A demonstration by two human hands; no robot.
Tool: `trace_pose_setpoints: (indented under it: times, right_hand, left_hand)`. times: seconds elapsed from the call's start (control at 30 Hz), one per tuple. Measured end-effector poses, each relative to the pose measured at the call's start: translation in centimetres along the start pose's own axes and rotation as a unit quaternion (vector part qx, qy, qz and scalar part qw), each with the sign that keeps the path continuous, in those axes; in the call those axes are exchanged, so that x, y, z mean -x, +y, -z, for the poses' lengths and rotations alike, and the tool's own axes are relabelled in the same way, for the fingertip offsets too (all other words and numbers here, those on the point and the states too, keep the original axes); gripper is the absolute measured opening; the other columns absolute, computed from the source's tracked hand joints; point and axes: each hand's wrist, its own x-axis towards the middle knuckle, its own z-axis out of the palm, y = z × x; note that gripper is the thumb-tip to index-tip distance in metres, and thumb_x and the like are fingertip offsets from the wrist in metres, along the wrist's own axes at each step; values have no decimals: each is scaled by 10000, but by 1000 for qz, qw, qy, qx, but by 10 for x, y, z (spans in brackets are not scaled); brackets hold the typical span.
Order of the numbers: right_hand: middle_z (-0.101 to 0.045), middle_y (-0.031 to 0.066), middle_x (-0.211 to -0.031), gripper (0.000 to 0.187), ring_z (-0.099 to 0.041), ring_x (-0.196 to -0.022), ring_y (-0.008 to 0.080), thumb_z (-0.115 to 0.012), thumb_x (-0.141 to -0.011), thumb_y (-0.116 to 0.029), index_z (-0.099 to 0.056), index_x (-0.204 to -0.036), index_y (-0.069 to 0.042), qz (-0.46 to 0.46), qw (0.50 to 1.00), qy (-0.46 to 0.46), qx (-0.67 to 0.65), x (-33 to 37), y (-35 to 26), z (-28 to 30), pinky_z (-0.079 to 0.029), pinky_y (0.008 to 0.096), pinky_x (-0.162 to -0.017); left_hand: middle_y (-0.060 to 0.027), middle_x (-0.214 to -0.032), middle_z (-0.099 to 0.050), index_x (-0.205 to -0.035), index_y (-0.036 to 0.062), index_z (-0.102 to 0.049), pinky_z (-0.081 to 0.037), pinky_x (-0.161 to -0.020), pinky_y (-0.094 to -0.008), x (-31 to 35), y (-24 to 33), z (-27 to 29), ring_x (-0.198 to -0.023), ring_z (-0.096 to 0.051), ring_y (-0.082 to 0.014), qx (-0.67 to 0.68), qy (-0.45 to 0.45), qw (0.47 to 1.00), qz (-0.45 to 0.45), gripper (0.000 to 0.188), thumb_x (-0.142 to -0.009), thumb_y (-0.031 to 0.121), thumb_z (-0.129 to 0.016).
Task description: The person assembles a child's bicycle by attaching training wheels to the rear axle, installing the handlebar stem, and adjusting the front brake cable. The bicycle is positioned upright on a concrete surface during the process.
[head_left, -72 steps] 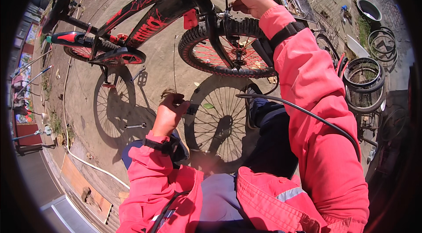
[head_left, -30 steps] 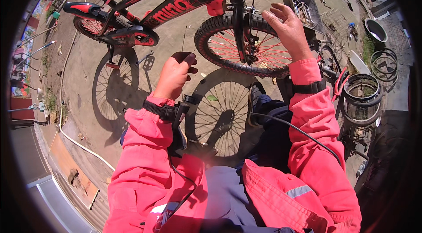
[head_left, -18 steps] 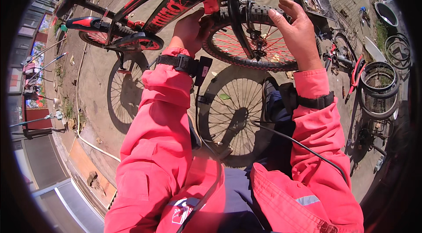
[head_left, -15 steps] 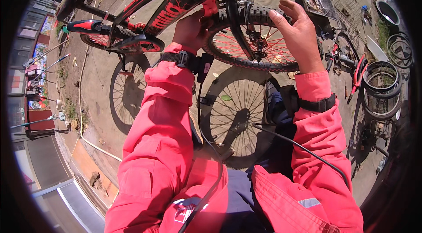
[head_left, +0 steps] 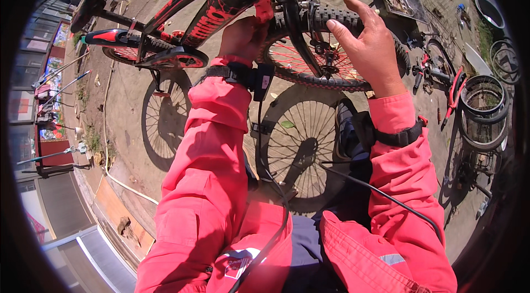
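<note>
Both hands up at the bike's knobby wheel [head_left: 331,44].
Bike frame [head_left: 221,3] runs left-to-right; left hand [head_left: 243,36] curled closed against it, right hand [head_left: 367,44] open, fingers spread over the tyre.

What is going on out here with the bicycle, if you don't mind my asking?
A person in a red jacket is working at the front end of a black and red bicycle standing on dirt ground. The left hand is closed on the frame by the fork, next to a red reflector. The right hand is open over the knobby front tyre. Loose tyres lie to the right.
</note>
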Motion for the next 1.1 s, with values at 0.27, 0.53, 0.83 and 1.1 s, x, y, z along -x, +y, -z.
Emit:
trace_pose_setpoints:
  times: [0.27, 0.53, 0.83, 1.1]
  right_hand:
    - [-653, 113, -1316, 535, -550, -1279, 322, -744, -858, -393, -666, -1303, -108, 45, 982, -14, 185, -7, 26, -22, -329, 496, -1162]
    - [-672, 90, -1270, 465, -569, -1236, 308, -751, -861, -351, -692, -1258, -115, 44, 984, -8, 170, -6, 27, -25, -337, 471, -1146]
    - [-673, 94, -1261, 462, -578, -1211, 313, -761, -852, -340, -695, -1244, -106, 51, 985, -8, 166, -7, 28, -26, -349, 468, -1134]
    - [-689, 97, -1222, 447, -594, -1175, 317, -772, -839, -330, -709, -1216, -98, 63, 984, 0, 166, -7, 26, -25, -382, 445, -1092]
  left_hand:
    - [-208, -1091, -611, -1092, -101, -584, -578, -725, -292, -5, 8, 0, -940, -651, -267, 23, 2, 998, 53, 159, -936, -70, -574]
    - [-153, -1031, -672, -1121, -61, -620, -599, -827, -319, -1, -3, 9, -969, -692, -229, -51, -71, 996, -30, 180, -983, 44, -574]
    - [-91, -962, -739, -1113, -58, -695, -557, -766, -266, 13, -9, 14, -855, -697, -134, -328, -87, 916, -212, 236, -975, 134, -695]
    - [-53, -901, -732, -1103, -52, -710, -507, -728, -242, 15, -31, 7, -793, -646, -91, -327, -8, 905, -271, 221, -983, 133, -701]
